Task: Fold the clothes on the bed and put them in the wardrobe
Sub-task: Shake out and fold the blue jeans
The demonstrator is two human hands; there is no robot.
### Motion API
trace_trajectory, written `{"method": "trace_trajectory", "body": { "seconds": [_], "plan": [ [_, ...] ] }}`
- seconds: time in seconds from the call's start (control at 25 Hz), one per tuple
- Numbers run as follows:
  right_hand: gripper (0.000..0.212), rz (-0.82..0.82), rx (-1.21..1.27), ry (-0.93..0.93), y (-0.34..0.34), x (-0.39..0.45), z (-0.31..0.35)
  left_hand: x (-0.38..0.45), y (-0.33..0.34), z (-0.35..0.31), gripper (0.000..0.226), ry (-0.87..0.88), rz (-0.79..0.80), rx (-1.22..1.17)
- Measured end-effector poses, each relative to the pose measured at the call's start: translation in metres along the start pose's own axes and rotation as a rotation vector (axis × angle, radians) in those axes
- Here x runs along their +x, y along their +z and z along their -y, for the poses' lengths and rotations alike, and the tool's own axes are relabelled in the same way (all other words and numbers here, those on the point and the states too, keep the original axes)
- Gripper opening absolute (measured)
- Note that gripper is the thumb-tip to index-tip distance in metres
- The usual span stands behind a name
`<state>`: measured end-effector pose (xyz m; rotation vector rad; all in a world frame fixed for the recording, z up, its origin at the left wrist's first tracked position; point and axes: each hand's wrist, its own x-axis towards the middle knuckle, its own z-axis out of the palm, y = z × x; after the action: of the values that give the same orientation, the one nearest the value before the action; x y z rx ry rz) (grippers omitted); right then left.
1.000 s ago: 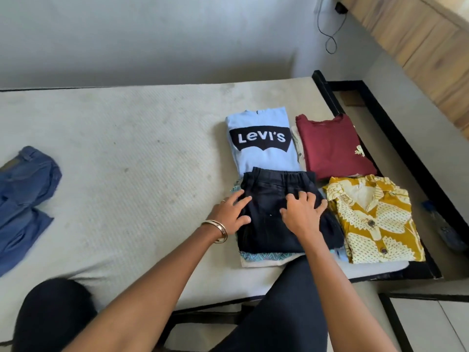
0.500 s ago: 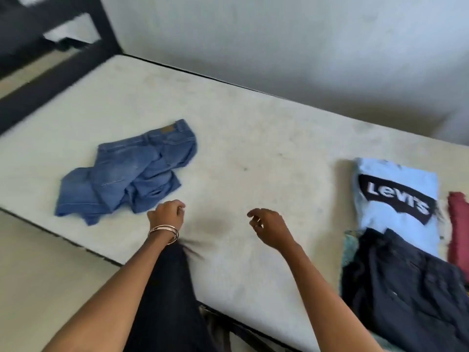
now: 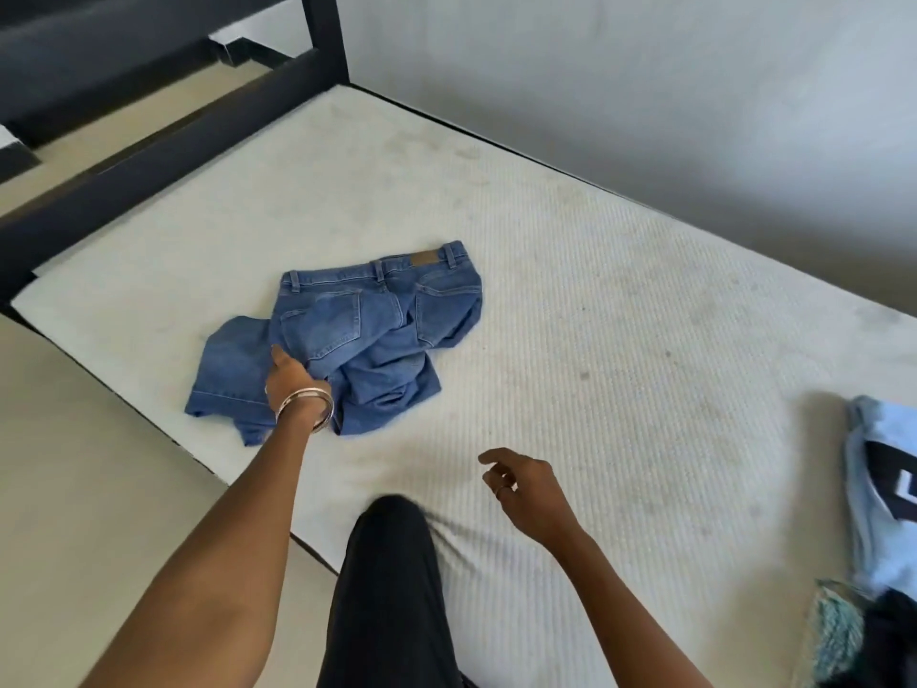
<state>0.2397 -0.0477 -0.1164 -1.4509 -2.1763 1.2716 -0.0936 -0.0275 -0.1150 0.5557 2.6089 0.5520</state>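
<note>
left hand reaches onto the crumpled blue denim jeans, grip unclear; right hand loosely curled, empty; a one-handed pull may tangle them.

Bright even daylight, soft shadows, wide-angle edge bending, slight motion blur

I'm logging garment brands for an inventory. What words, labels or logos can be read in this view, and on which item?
Brown waistband patch on the blue jeans: any print is too small to read.
Black and white print on the light blue T-shirt: cut off at the frame edge, no full letters readable.
No other text is visible.
</note>
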Motion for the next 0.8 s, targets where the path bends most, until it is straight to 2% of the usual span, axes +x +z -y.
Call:
{"method": "trace_trajectory", "body": {
  "seconds": [0.08,0.12,0.2,0.24,0.32,0.4,0.44,0.52,0.56,0.6,0.64,0.68,0.72,0.8],
  "plan": [
    [0.025,-0.034,0.069,0.046,-0.007,-0.002,-0.001,0.002,-0.009,-0.007,0.057,-0.130,0.006,-0.208],
    [0.028,-0.054,0.108,0.058,-0.009,-0.003,0.000,0.003,-0.019,-0.015,0.048,-0.168,0.061,-0.312],
    [0.031,-0.111,0.193,0.075,-0.015,-0.006,0.006,-0.006,-0.038,-0.034,0.043,-0.164,0.198,-0.430],
    [0.028,-0.151,0.265,0.096,-0.020,-0.007,0.010,-0.021,-0.044,-0.047,0.040,-0.130,0.244,-0.390],
    [0.015,-0.255,0.461,0.132,-0.032,-0.013,0.022,-0.069,-0.046,-0.068,0.034,0.041,0.255,-0.392],
    [0.020,-0.381,0.616,0.163,-0.046,-0.017,0.028,-0.132,-0.037,-0.082,0.040,0.386,0.382,-0.427],
    [0.024,-0.456,0.676,0.182,-0.055,-0.019,0.027,-0.163,-0.030,-0.085,0.039,0.549,0.599,-0.354],
    [0.033,-0.640,0.696,0.237,-0.073,-0.025,0.021,-0.214,-0.009,-0.080,0.021,0.744,1.221,0.038],
    [0.037,-0.720,0.658,0.279,-0.081,-0.031,0.013,-0.232,0.005,-0.073,0.032,0.846,1.308,0.332],
    [0.041,-0.779,0.622,0.337,-0.089,-0.039,0.001,-0.252,0.016,-0.063,0.047,0.885,1.327,0.593],
    [0.044,-0.812,0.603,0.418,-0.095,-0.047,-0.012,-0.267,0.026,-0.057,0.057,0.871,1.364,0.716],
    [0.048,-0.821,0.605,0.508,-0.099,-0.054,-0.026,-0.276,0.037,-0.055,0.057,0.892,1.372,0.683],
    [0.053,-0.811,0.647,0.589,-0.102,-0.060,-0.038,-0.283,0.045,-0.055,0.048,0.961,1.296,0.556],
    [0.062,-0.774,0.755,0.678,-0.103,-0.066,-0.053,-0.277,0.055,-0.071,0.024,1.019,0.944,0.239]
  ]
}}
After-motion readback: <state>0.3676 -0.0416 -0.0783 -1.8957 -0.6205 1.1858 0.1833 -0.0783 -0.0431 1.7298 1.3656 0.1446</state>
